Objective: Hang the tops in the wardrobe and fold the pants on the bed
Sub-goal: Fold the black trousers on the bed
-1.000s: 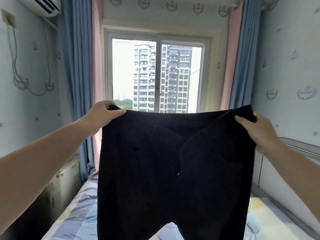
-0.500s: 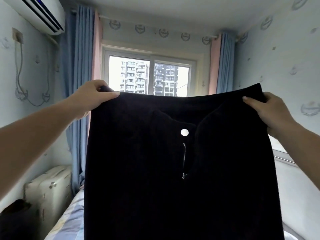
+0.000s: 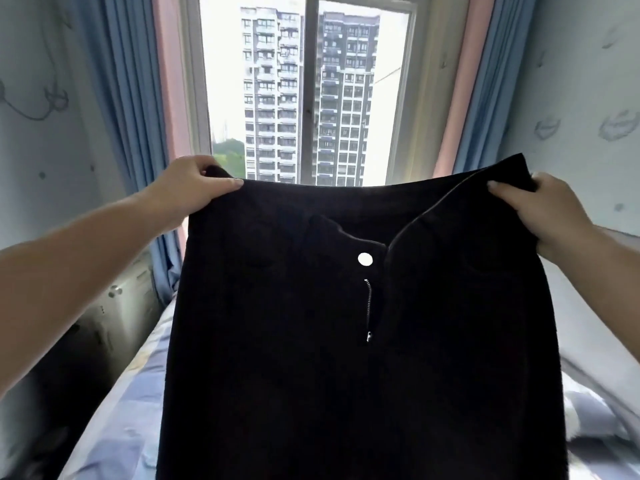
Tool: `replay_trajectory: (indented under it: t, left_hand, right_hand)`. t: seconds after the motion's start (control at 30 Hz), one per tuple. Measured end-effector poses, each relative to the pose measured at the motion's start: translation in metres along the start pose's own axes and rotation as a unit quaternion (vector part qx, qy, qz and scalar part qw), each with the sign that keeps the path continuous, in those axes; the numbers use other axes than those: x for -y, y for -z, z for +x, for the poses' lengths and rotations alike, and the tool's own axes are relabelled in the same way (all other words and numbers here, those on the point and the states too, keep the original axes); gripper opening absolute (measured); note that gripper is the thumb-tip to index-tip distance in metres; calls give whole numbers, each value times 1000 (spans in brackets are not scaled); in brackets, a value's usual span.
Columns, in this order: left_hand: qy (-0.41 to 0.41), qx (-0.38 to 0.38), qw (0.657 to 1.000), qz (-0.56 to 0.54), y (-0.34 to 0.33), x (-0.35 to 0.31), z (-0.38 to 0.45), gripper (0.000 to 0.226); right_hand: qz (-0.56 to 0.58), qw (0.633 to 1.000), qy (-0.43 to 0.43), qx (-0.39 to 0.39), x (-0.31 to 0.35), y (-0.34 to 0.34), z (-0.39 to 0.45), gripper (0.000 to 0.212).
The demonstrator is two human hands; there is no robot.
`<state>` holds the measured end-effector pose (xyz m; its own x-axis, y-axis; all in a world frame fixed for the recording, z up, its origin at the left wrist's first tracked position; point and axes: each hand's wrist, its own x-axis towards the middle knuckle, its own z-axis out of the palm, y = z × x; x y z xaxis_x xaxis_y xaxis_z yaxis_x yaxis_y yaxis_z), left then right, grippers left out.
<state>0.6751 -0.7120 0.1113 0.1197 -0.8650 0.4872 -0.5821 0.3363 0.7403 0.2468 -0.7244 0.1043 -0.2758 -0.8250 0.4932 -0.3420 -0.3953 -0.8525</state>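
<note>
Pants (image 3: 311, 341) hung spread before us above the bed (image 3: 131, 410) — our left hand (image 3: 187, 192) and right hand (image 3: 543, 209) each gripped a waistband corner (button and zipper faced us).

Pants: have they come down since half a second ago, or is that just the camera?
Yes, down. The pants' waistband sat level with the window's upper half; now it crosses the bottom edge. The camera tilted too, but both share one view.
</note>
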Motion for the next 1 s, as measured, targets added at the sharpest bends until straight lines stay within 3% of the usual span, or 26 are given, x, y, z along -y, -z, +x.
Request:
replay_trajectory:
  t: [0.17, 0.27, 0.33, 0.43, 0.5, 0.7, 0.83, 1.0]
  left_hand:
    - [60, 27, 996, 56, -81, 90, 69, 21]
    - [62, 2, 987, 148, -149, 148, 138, 26]
    - [95, -26, 971, 218, -203, 183, 193, 41]
    - [213, -42, 948, 234, -275, 230, 248, 77]
    - [221, -25, 946, 236, -311, 270, 257, 78]
    - [272, 68, 921, 272, -365, 376, 203, 64]
    - [294, 142, 903, 280, -379, 424, 148, 51]
    - [342, 217, 878, 255, -382, 461, 65, 51]
  right_hand:
    - [-32, 996, -81, 34, -125, -50, 71, 47]
    - [-57, 991, -118, 31, -200, -106, 135, 31]
    - [-117, 985, -127, 14, -244, -153, 189, 35]
    - [-164, 974, -152, 31, -299, -216, 250, 64]
    - [-195, 967, -145, 72, -338, -249, 261, 66]
    - [-234, 936, -168, 201, -444, -286, 209, 52]
    - [-225, 904, -249, 265, -499, -287, 141, 47]
    - [-231, 861, -318, 323, -539, -280, 44, 45]
